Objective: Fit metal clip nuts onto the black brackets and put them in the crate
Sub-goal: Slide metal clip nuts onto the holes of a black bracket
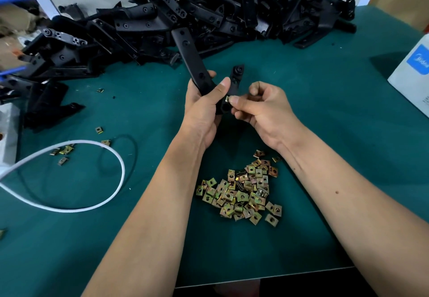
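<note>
A black plastic bracket, long and bent in an angle, is being held above the green work mat, near the middle of the table. The left hand is wrapping its fingers around the bracket where the long arm meets the shorter arm, and its thumb is lying across the front of it. The long arm is pointing up and away toward the far side, while the shorter arm with a round boss is standing up just to the right of it. The right hand is pinching a small yellowish metal clip nut between thumb and forefinger, and this nut is touching the edge of the bracket near a hole at the lower end; whether it is already sitting fully on the edge, I cannot tell. A heap of the same brass-coloured square clip nuts is lying on the mat between the two forearms. A few loose clip nuts are lying at the left, beside a white cable that is making a loop on the mat. A big pile of black plastic brackets is lying along the far edge of the table. A white cardboard box with a blue label is standing at the right edge
</note>
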`<action>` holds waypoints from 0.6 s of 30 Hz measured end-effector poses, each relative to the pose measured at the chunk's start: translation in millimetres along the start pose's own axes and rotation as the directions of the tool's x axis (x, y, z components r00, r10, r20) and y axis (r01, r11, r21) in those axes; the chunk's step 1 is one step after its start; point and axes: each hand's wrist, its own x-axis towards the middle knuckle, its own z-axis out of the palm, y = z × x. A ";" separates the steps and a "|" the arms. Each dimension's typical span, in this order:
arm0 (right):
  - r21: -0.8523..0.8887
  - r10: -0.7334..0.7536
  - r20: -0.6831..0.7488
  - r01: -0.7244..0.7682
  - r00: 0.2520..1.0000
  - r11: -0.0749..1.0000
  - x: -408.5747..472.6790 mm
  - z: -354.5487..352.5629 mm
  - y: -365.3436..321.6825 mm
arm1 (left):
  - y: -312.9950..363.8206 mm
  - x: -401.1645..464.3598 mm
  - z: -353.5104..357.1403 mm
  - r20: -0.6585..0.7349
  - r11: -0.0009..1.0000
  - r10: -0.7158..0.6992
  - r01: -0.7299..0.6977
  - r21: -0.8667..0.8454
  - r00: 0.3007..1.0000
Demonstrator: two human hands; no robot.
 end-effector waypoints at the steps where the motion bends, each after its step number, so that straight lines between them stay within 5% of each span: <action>1: -0.006 -0.010 -0.002 0.010 1.000 1.000 0.3 0.3 -0.2 | 0.0 0.2 0.9 -0.008 0.999 0.033 -0.033 0.012 0.999; 6: -0.154 -0.079 -0.053 0.070 0.995 0.986 3.9 0.4 -2.6 | -1.9 5.3 1.7 -0.044 0.991 0.123 -0.121 0.049 0.991; 18: -0.409 -0.052 0.038 0.063 0.998 0.911 2.2 -1.1 -2.1 | 2.7 9.4 -13.5 0.025 0.938 -0.091 0.094 -0.333 0.996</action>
